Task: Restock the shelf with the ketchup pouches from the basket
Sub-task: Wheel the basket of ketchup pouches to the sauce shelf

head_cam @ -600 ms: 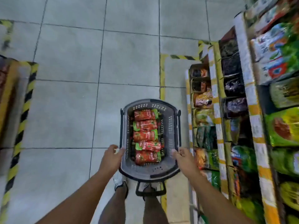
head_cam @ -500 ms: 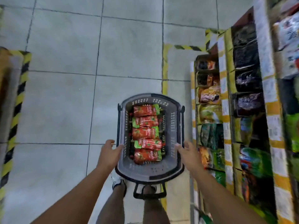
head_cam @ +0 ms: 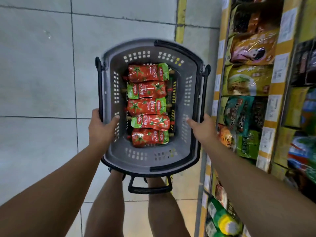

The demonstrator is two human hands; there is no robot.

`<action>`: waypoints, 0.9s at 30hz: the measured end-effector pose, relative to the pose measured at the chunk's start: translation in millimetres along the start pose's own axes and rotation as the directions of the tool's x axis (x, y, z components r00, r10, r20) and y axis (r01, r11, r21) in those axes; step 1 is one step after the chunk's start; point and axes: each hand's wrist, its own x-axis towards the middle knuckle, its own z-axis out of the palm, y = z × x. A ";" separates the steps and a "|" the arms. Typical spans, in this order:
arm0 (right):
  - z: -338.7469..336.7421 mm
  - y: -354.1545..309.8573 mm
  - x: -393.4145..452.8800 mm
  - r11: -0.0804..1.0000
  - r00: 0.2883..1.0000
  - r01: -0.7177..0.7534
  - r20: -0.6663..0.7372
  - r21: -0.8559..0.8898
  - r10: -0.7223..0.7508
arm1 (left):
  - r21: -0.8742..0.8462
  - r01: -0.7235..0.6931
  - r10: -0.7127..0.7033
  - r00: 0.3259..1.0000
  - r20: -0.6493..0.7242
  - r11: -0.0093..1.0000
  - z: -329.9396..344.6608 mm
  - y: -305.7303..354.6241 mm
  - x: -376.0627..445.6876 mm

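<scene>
Head view: the grey basket (head_cam: 109,93) was held above the tiled floor (head_cam: 42,82). The left hand (head_cam: 100,129) gripped the left rim, thumb inside the wall. The right hand (head_cam: 201,129) gripped the right rim likewise. Open floor lay to the basket's left; the shelf (head_cam: 220,69) edge stood just beside its right rim. Five ketchup pouches (head_cam: 147,104) lay flat in one row on the basket bottom, the row running away from the person, each pouch's long axis crosswise, green ends alternating right and left.
</scene>
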 end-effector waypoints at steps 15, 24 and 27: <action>13.5 2.1 11.0 0.993 0.974 0.114 -0.202 0.037 -0.105 | 0.072 0.058 -0.053 0.995 -0.080 0.996 1.1 16.1 19.9; -67.2 -9.3 -115.0 0.994 0.958 0.098 -0.277 0.058 -0.078 | 0.102 -0.043 0.046 0.999 -0.029 0.994 -83.6 82.5 -84.4; -109.5 -22.0 -190.9 0.993 0.949 0.102 -0.307 0.067 -0.077 | 0.134 -0.101 0.099 0.995 0.022 0.986 -130.2 123.0 -134.8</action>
